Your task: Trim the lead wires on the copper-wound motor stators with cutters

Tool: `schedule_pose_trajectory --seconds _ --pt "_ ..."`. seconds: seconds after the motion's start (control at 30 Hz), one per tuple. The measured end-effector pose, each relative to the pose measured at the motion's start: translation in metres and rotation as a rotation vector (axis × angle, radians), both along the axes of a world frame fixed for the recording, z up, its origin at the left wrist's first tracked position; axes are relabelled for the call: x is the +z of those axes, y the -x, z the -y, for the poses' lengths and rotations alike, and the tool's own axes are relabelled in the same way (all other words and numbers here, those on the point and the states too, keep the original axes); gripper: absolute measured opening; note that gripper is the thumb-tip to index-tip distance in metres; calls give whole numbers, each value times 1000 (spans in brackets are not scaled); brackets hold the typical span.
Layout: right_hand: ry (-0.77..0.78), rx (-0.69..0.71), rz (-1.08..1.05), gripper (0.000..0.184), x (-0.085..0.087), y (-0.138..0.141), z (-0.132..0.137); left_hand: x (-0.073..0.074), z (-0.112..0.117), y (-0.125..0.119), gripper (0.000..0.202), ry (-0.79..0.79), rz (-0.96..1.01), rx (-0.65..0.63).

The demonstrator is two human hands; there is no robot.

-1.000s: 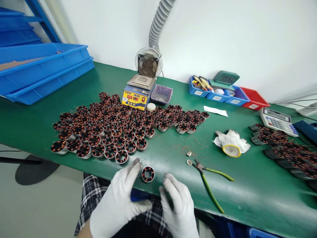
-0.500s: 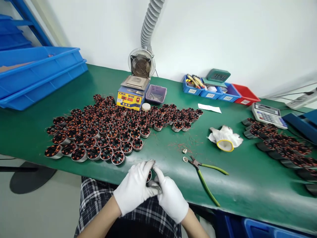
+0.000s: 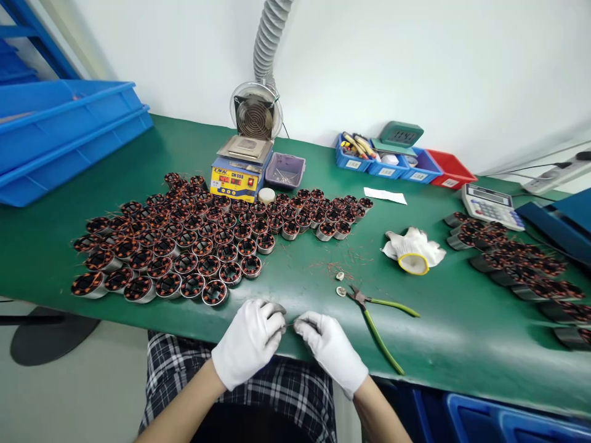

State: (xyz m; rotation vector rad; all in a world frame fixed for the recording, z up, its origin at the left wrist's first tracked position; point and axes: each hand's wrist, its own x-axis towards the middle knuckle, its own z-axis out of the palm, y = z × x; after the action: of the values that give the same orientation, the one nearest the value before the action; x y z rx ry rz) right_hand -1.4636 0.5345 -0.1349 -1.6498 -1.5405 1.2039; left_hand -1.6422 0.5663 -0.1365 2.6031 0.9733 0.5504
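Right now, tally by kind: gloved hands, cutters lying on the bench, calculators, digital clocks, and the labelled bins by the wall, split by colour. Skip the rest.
Gloved hands: 2 (left hand, right hand)
Green-handled cutters: 1
Calculator: 1
Digital clock: 1
Blue labelled bins: 3
Red labelled bin: 1
Total: 9

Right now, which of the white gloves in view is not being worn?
The yellow-cuffed glove lying beyond the green-handled pliers; the other two have white cuffs and cover the person's left hand and right hand.
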Motion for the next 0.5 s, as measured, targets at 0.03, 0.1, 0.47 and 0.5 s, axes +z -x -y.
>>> schedule_pose_trajectory --seconds 0.03,0.1,0.47,0.5 --pt "7 -34 20 23 -1 -8 0 -1 0 -1 10 0 10 12" --pt "-14 -168 106 26 -1 -23 3 -3 1 -3 11 11 31 41" --pt "-835 183 571 24 -6 21 8 -4 1 0 20 89 47 57" --pt "-861 178 601 27 -10 23 6 -3 0 2 24 145 81 82"
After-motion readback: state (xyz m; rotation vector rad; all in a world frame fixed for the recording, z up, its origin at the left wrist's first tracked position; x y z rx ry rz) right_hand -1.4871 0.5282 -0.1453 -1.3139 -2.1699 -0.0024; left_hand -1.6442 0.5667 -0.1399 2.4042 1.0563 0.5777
